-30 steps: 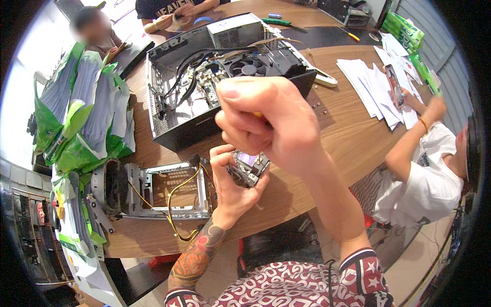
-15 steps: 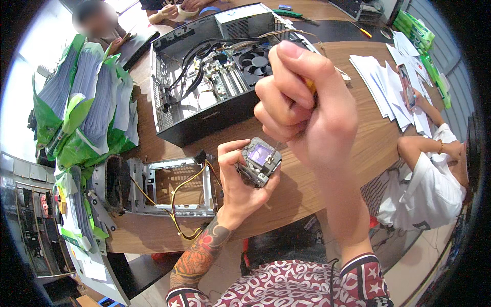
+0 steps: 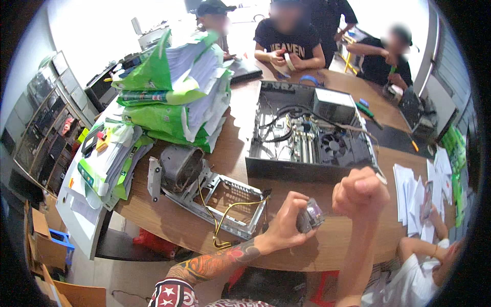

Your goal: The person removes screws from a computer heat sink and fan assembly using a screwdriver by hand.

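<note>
My left hand is closed around a small grey metal-framed part with a purple face, held above the table's front edge. My right hand makes a fist to the right of that part. A yellow handle and a thin shaft showed at this fist a moment ago, like a screwdriver; now the fingers hide it. Beyond both hands lies an opened black computer case, with its fan, boards and cables exposed. Left of my left hand rests a bare metal frame with yellow and black wires.
A tall stack of papers in green wrapping stands at the left. Loose white sheets lie at the right, near a person holding a phone. Other people sit or stand across the wooden table. A green tool lies behind the case.
My view has lifted and swung left, bringing more of the room and co-workers into sight. My left hand still grips the part; the right fist now appears farther from it.
</note>
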`<control>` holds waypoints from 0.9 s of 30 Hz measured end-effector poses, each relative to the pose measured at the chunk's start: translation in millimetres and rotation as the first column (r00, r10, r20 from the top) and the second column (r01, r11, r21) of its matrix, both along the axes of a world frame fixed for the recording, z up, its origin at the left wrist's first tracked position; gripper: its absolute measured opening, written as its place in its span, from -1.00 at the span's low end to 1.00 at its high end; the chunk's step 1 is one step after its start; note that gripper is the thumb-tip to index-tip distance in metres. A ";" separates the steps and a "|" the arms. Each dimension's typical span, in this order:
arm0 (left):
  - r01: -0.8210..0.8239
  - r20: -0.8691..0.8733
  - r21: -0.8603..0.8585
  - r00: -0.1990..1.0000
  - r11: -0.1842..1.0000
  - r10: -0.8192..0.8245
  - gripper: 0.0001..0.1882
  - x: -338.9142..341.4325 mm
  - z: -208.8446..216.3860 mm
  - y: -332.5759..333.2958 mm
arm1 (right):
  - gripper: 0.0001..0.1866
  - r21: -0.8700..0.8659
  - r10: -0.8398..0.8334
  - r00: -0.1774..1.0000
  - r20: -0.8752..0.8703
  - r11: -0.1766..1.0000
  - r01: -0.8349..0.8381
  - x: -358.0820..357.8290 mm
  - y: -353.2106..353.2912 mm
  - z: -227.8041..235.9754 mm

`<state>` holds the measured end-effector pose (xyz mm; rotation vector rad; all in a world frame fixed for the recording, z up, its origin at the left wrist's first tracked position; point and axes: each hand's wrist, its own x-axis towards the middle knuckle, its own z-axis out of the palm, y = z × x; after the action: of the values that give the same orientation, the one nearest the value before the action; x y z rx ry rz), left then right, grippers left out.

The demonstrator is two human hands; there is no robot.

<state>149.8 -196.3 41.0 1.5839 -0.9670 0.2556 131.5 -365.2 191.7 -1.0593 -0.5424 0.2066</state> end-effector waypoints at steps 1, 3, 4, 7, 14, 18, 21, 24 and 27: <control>0.003 0.001 -0.007 1.000 1.000 -0.003 -0.31 -1.0 -0.3 -0.9 | -0.53 -0.005 0.003 1.000 0.012 1.000 -0.003 -1.2 -1.2 -0.5; 0.002 0.008 -0.027 1.000 1.000 -0.002 -0.31 -1.5 -4.0 -3.0 | -0.54 -0.023 0.010 0.999 0.031 1.000 -0.009 -8.2 1.2 -2.5; -0.010 -0.004 -0.019 1.000 1.000 0.010 -0.32 -0.5 -4.7 1.5 | -0.55 0.058 -0.134 0.991 -0.018 0.989 0.135 -10.3 11.3 -5.2; -0.018 -0.035 -0.011 0.999 1.000 0.018 -0.33 -1.2 -0.3 1.5 | -0.55 0.088 -0.396 0.918 0.005 0.915 0.394 -11.8 16.1 -6.8; -0.014 -0.042 -0.017 0.999 1.000 0.013 -0.33 3.4 -0.7 -1.4 | -0.56 0.000 -0.706 0.699 -0.114 0.703 0.711 -18.5 43.7 13.6; -0.029 -0.022 -0.017 0.999 0.999 0.029 -0.31 3.0 1.4 -2.2 | -0.57 0.174 -0.507 0.847 -0.159 0.830 0.529 -16.0 28.5 -1.3; -0.015 -0.053 -0.019 0.998 1.000 0.014 -0.30 0.7 3.8 -2.2 | -0.56 0.106 -0.403 0.908 -0.117 0.904 0.415 -15.9 20.2 1.5; -0.016 -0.023 0.000 1.000 1.000 0.016 -0.30 0.0 1.4 1.9 | -0.60 0.085 -0.347 0.934 -0.088 0.931 0.354 -17.8 20.9 0.9; -0.016 -0.014 -0.005 1.000 1.000 0.016 -0.31 -3.3 1.6 3.4 | -0.63 0.163 -0.382 0.919 -0.091 0.905 0.393 -19.0 37.6 2.5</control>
<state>146.4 -192.9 42.6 1.5871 -0.9418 0.2578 112.5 -327.7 194.2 -0.9606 -0.2820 -0.1615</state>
